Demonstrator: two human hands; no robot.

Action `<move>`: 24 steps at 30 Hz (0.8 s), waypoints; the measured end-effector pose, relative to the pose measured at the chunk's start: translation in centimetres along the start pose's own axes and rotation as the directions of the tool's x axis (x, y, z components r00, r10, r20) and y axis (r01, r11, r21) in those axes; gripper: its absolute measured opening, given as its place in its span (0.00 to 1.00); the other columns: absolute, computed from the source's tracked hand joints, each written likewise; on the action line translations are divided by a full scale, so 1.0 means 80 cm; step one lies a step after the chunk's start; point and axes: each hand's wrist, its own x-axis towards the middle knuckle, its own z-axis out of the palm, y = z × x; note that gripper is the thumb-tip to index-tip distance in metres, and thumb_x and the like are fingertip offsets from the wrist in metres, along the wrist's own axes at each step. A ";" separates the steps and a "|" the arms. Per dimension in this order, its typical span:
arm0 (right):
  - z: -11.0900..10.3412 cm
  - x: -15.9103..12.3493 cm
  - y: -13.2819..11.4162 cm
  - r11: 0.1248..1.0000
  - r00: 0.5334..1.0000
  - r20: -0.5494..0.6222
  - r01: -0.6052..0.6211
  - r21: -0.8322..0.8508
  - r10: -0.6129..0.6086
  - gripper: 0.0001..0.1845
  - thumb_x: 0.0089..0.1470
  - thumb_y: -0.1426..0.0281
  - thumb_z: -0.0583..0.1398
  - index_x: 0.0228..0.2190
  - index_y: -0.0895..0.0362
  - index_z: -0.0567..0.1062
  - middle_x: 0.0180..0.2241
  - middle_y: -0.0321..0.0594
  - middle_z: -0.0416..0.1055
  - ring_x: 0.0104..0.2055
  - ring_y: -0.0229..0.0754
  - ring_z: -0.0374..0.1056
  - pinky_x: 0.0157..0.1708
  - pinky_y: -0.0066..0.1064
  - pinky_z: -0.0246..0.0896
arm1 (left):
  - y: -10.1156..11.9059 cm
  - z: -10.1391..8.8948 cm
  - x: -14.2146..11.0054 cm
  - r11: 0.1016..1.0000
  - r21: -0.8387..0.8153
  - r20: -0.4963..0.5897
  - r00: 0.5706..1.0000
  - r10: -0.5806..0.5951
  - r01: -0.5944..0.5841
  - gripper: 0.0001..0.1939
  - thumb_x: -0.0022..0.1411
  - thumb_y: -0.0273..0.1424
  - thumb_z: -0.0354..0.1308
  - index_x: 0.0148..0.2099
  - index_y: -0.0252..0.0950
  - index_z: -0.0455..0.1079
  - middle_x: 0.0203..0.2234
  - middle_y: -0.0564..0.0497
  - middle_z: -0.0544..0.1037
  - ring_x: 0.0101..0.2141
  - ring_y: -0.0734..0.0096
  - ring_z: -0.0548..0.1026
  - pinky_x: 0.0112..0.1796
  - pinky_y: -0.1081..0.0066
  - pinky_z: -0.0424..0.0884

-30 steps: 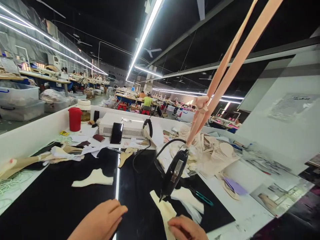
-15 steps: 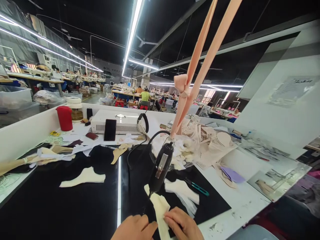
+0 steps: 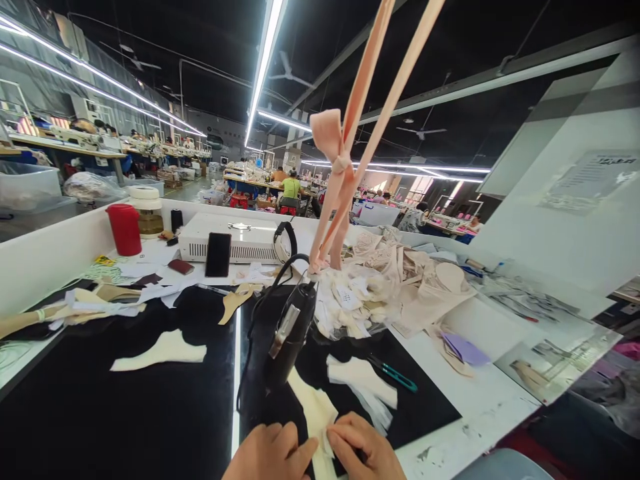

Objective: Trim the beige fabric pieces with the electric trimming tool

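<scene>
Cream cloth (image 3: 318, 408), running between both hands (image 3: 273, 453) (image 3: 367, 448)

A white surface (image 3: 480, 400) is carrying the clutter, a black mat (image 3: 165, 413) covering much of it in front of the white vented box (image 3: 250, 235). Left of that box a red cup (image 3: 124, 230), a jar (image 3: 150, 219) and a dark spool (image 3: 177, 220) are standing; a phone (image 3: 218, 255) is leaning against its front. Off to its right I'm seeing beige fabric (image 3: 425, 283) lying heaped beside cream scraps (image 3: 345, 303). On the mat, a pale cutout (image 3: 163, 350) is lying in front and left of the box, while a cream strip (image 3: 319, 407), some layered white pieces (image 3: 363, 379) and teal snips (image 3: 399, 377) are resting in front and right.
</scene>
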 end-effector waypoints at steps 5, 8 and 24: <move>-0.006 0.009 -0.007 0.998 0.996 -0.090 -0.003 0.062 0.009 0.28 0.63 0.43 0.56 0.27 0.49 0.82 0.30 0.37 0.75 0.32 0.43 0.72 0.33 0.30 0.62 | -0.001 -0.013 0.006 1.000 -0.022 0.106 0.994 0.000 0.002 0.18 0.62 0.39 0.70 0.51 0.43 0.72 0.26 0.55 0.73 0.22 0.69 0.69 0.20 0.68 0.47; -0.011 0.023 -0.016 0.993 0.985 -0.165 -0.031 0.114 0.050 0.28 0.60 0.42 0.59 0.28 0.50 0.83 0.31 0.39 0.78 0.32 0.44 0.73 0.34 0.30 0.66 | -0.005 -0.028 0.008 0.999 -0.043 0.109 0.994 0.023 -0.019 0.17 0.63 0.38 0.69 0.52 0.43 0.72 0.27 0.55 0.73 0.22 0.69 0.70 0.20 0.70 0.52; -0.059 0.019 -0.109 0.934 0.872 -0.486 0.120 0.337 0.063 0.17 0.63 0.52 0.63 0.42 0.50 0.83 0.26 0.37 0.76 0.24 0.40 0.68 0.28 0.29 0.69 | -0.002 0.020 0.010 1.000 -0.027 0.037 0.999 -0.016 0.017 0.21 0.54 0.37 0.75 0.50 0.47 0.77 0.25 0.55 0.74 0.21 0.68 0.71 0.21 0.71 0.54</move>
